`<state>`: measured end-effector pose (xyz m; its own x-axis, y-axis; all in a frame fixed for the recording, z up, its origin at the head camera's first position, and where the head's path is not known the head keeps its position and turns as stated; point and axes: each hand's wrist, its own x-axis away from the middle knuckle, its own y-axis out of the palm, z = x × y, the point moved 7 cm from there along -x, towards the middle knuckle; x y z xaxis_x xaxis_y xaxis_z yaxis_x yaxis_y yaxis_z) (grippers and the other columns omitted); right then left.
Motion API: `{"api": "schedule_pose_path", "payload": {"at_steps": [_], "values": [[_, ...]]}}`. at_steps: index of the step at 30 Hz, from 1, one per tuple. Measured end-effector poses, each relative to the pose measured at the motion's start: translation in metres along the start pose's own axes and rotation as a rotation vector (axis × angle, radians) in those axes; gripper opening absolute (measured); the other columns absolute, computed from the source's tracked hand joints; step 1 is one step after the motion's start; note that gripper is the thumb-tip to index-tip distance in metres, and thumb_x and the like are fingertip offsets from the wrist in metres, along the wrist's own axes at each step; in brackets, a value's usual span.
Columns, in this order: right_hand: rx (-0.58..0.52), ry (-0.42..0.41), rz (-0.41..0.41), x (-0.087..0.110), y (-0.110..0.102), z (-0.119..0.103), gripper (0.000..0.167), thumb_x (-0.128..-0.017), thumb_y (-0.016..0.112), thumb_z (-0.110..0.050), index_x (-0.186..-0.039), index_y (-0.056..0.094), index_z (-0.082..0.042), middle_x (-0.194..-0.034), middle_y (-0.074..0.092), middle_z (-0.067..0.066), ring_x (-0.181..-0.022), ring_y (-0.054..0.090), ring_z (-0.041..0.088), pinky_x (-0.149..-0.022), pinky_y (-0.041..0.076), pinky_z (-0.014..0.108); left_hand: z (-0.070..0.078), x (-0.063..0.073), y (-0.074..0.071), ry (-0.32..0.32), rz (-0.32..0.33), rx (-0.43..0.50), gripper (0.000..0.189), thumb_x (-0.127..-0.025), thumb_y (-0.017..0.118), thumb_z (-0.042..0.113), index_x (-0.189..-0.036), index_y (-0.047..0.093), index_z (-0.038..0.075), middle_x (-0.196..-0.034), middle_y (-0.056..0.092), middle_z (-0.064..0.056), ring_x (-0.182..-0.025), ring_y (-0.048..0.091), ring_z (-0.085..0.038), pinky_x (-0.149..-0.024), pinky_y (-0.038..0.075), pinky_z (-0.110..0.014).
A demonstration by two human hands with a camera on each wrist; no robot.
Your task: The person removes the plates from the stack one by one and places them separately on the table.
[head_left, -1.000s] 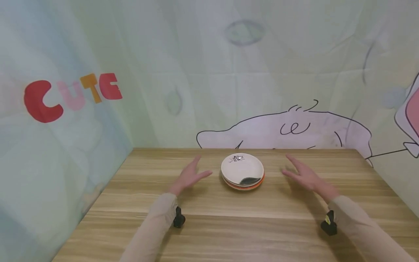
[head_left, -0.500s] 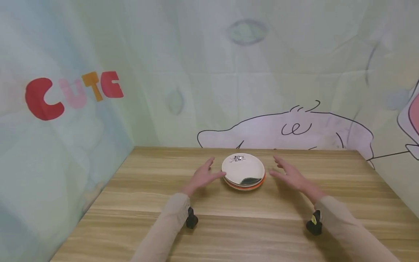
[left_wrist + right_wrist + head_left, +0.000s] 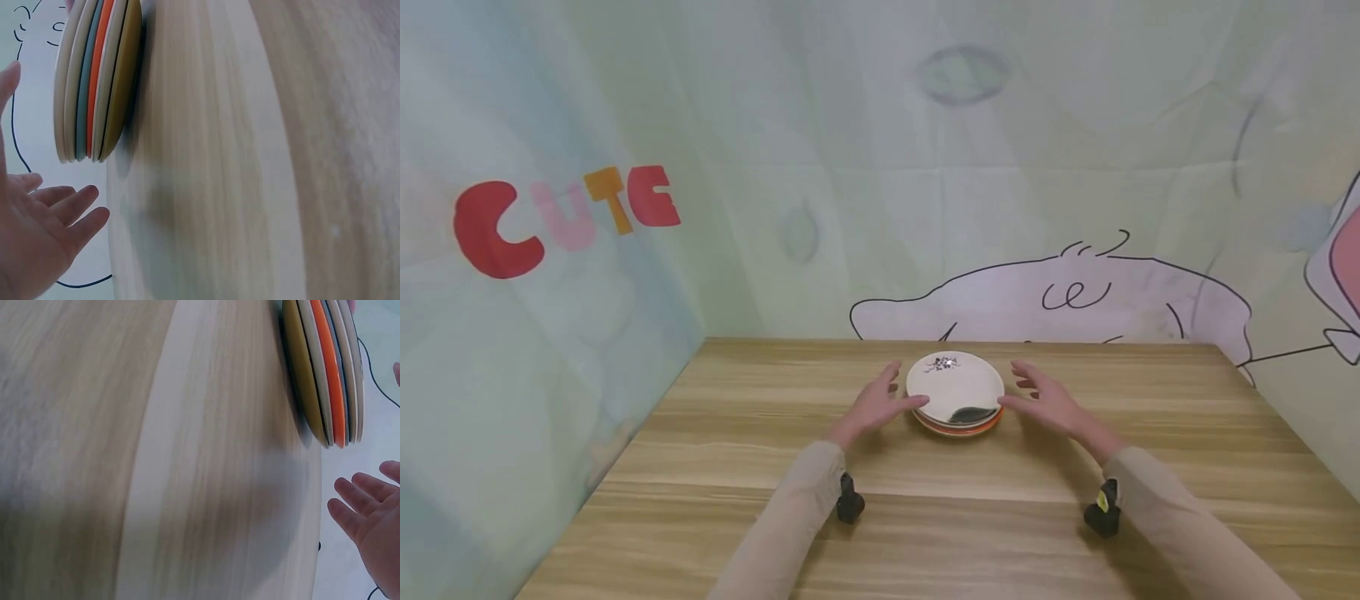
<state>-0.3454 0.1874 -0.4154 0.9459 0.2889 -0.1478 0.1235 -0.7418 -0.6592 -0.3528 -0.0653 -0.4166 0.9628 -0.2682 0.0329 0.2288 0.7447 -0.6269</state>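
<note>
A stack of several round plates sits on the wooden table; the top one is off-white with a small dark floral print and a dark green leaf shape at its near edge. Edge-on in the left wrist view, the stack shows cream, teal, orange and mustard layers. My left hand is at the left side of the plates, fingers spread and thumb reaching over the rim in the head view. On the other side, my right hand mirrors it, thumb near the rim. Both wrist views show gaps between fingers and plates.
The wooden table ends at a printed curtain behind the plates. Another curtain side with "CUTE" letters rises at the left. A small black device is strapped at the left wrist, a similar one at the right.
Both hands have moved inward from either side toward the stack, the left going right and the right going left. The plates have stayed where they were.
</note>
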Motion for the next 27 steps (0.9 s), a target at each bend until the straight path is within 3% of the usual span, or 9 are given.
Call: {"api": "schedule_pose_path", "payload": {"at_steps": [12,20,27], "values": [[-0.028,0.01,-0.025,-0.005,0.01,-0.003,0.08,-0.08,0.066,-0.034,-0.137,0.027,0.007,-0.135,0.035,0.029,-0.115,0.044,0.043,-0.095,0.04,0.051,-0.001,-0.001,0.011,-0.024,-0.022,0.009,0.096,-0.075,0.07,0.046,-0.145,0.017,0.008,-0.146,0.028,-0.014,-0.127,0.037,-0.03,-0.104,0.031,-0.045],[-0.029,-0.008,-0.036,-0.01,0.019,-0.007,0.071,-0.079,0.068,-0.028,-0.131,0.037,0.008,-0.129,0.043,0.027,-0.106,0.051,0.037,-0.085,0.049,0.042,-0.001,-0.004,0.016,0.043,-0.023,0.004,0.102,-0.067,0.077,0.044,-0.144,0.021,0.005,-0.144,0.031,-0.014,-0.128,0.036,-0.027,-0.107,0.026,-0.042],[-0.012,-0.016,-0.03,-0.013,0.019,-0.01,0.071,-0.076,0.071,-0.026,-0.129,0.039,0.009,-0.123,0.048,0.026,-0.103,0.054,0.036,-0.083,0.05,0.04,-0.005,-0.008,0.018,0.041,-0.015,0.01,0.104,-0.065,0.079,0.042,-0.144,0.021,0.009,-0.144,0.032,-0.012,-0.127,0.037,-0.026,-0.107,0.027,-0.04]]}}
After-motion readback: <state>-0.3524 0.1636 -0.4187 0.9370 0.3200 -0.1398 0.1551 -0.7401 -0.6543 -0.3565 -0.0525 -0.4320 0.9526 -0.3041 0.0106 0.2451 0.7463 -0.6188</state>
